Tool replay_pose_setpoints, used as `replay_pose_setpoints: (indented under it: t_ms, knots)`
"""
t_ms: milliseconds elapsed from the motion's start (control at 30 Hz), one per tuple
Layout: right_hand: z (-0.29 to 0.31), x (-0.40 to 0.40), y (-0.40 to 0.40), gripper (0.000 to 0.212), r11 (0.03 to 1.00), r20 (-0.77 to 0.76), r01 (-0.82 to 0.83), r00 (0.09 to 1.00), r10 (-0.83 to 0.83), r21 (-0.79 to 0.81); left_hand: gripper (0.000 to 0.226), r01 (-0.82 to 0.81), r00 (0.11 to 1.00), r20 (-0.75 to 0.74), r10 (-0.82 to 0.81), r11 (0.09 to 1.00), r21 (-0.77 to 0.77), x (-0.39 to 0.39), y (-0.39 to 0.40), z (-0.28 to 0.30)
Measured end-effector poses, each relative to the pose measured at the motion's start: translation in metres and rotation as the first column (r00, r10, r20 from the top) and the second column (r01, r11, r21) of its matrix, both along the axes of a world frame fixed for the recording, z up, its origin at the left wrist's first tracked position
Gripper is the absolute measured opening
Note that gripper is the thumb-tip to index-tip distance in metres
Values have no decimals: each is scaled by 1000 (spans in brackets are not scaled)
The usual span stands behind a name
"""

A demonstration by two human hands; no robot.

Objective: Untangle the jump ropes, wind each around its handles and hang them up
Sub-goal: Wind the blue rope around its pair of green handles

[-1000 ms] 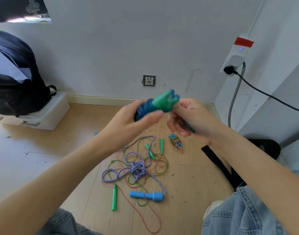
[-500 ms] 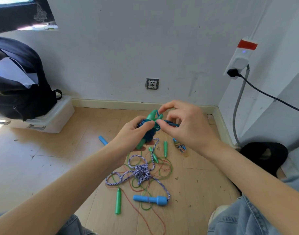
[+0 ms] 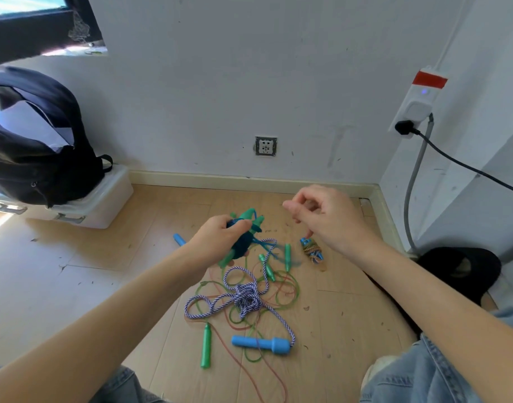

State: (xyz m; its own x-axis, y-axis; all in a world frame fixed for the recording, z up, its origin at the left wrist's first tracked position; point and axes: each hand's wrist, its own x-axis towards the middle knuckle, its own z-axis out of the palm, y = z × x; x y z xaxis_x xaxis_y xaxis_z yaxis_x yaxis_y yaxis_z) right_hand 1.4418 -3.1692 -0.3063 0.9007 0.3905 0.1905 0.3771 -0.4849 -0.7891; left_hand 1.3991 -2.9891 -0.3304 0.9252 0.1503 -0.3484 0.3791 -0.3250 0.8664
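So one small bundle of blue-and-tan rope wound on its blue handles (image 3: 312,250) already lies on the wooden plank floor (image 3: 75,271). The left hand (image 3: 217,242) grips a second — dark blue rope wrapped round green plastic handles (image 3: 245,237) — with a loose tail blurred below it. The right hand (image 3: 328,219) hovers nearby, fingers curled; whether it pinches anything I can't tell. The knotted purple-and-white braided rope (image 3: 246,298) and thin green cord (image 3: 290,289) lie tangled below — nothing visibly hung.
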Motion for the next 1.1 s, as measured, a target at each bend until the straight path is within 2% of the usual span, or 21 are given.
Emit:
replay_pose_setpoints:
  t_ms: [67, 133, 200, 267, 300, 400, 433, 567, 667, 700, 767, 833, 933, 1033, 1100]
  knots:
    - [-5, 0, 1, 23, 985, -175, -98, 982, 73, -141, 27, 52, 998, 28, -50, 995, -84, -2, -6, 5]
    - [-10, -1, 1, 28, 956, -300, -215, 942, 149, -200, 26, 63, 996, 64, -54, 987, -149, -1, -7, 12]
    - [-8, -3, 0, 7, 969, -293, -223, 938, 185, -103, 27, 23, 998, 70, -7, 974, -224, 0, -3, 19]
    - [-5, -3, 0, 13, 989, -231, -142, 962, 146, 37, 28, -12, 997, 66, 30, 967, -255, 1, 1, 22]
    - [-4, -2, 0, 15, 992, -183, -114, 975, 123, 55, 28, -21, 997, 65, 38, 968, -249, 0, 1, 22]
    - [-6, -2, 5, 11, 999, 11, -43, 999, 43, -28, 28, -51, 995, 71, 66, 979, -197, 1, 2, 18]
    - [-7, -1, 5, 9, 1000, 31, -9, 999, 9, -5, 27, -66, 994, 73, 80, 982, -178, 2, 3, 17]
    - [-6, 1, 2, 12, 960, -66, 52, 997, -36, 274, 22, -60, 994, 87, 70, 992, -109, 3, 5, 12]
    - [-1, 0, 4, 12, 911, -153, 17, 987, 51, 413, 20, 0, 998, 63, 6, 995, -96, 2, -2, 5]
    - [2, 1, 3, 11, 914, -186, -10, 978, 93, 405, 20, 9, 998, 66, -5, 998, -67, 3, -3, 4]
    - [5, 3, -2, 8, 956, -257, -68, 956, 144, 284, 20, -25, 998, 62, 26, 1000, -19, 5, 2, 4]
    - [6, 4, -6, 6, 977, -323, -113, 931, 168, 183, 21, -95, 995, 37, 98, 993, -65, 6, 10, 7]
    - [5, -1, -1, 6, 955, -367, -149, 899, 239, 257, 23, -100, 995, 16, 101, 993, -62, 4, 11, 7]
    - [7, -3, 4, 17, 901, -451, -118, 834, 319, 418, 22, 35, 999, -1, -35, 999, 11, 0, -3, 3]
    - [6, -1, 5, 21, 885, -481, -53, 824, 301, 463, 18, 96, 995, 26, -95, 995, -26, -2, -11, 3]
